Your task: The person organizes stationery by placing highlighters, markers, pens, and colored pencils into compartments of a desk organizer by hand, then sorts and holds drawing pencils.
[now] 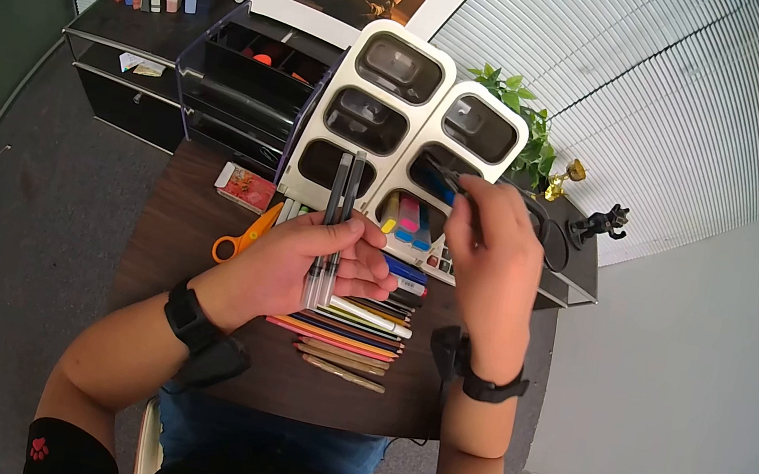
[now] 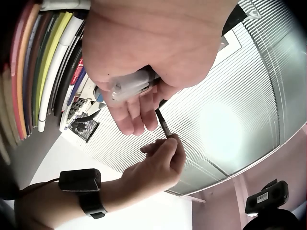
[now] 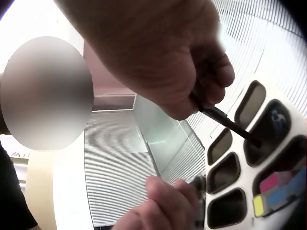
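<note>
Over desk (image 1: 187,234), pen-gripping hands (image 1: 489,246).

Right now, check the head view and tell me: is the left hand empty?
No, the left hand grips two dark pens upright in front of the white organizer.

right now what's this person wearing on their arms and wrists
Both forearms are bare. The left wrist carries a black strap with a black camera block below it. The right wrist has a black band with a dark camera unit on its inner side. Short black sleeves, the left sleeve bearing a small red paw print.
</note>
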Demonstrator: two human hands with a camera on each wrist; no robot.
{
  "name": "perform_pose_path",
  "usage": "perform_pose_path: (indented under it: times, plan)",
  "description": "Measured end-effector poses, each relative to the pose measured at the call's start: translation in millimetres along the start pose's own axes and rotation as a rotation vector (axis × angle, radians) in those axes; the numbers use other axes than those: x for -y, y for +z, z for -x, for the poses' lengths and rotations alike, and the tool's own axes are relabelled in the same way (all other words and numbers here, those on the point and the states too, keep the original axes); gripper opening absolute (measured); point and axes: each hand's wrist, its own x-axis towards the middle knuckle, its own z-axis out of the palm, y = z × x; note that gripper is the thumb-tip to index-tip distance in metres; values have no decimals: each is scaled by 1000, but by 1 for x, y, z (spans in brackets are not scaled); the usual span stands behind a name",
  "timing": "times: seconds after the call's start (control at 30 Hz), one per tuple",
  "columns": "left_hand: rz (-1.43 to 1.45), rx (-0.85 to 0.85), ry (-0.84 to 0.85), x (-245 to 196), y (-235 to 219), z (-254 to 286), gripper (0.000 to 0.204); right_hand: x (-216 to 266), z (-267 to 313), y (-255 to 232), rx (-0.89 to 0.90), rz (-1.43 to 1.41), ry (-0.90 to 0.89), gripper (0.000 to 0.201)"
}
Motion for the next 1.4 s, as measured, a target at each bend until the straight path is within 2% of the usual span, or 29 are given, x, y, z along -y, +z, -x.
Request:
perform_pose_path:
  times: [0.2,0.43,0.5,0.57,0.63,0.77,1.0,1.07,1.17,1.4]
  plan:
    - [-18,-3,-8,1,-1,-1,28,-18,1,27,125,46,-49,19]
    - [-7,-20,2,0,0,-1,26,-24,-4,-1,118,90,-61,34]
    - [-4,-16,2,1,-1,-1,26,-28,3,-9,284,188,36,39]
    - [-19,-40,1,2,-1,-2,26,-27,5,-8,323,233,54,41]
    - [-23,-39,0,3,-1,-2,26,-25,5,-1,428,225,135,34]
    - [-25,-22,6,2,-3,-3,26,-29,5,13,273,132,14,26]
    - [-27,-35,-7,3,-2,-2,26,-16,3,27,285,60,44,26]
    - [-20,-31,-16,4,-3,-2,27,-21,4,36,179,105,-89,25]
    - [15,38,-10,3,-8,-3,26,-25,4,41,159,137,-127,26]
    - [19,25,-20,2,-4,-2,25,-20,5,36,210,159,-81,28]
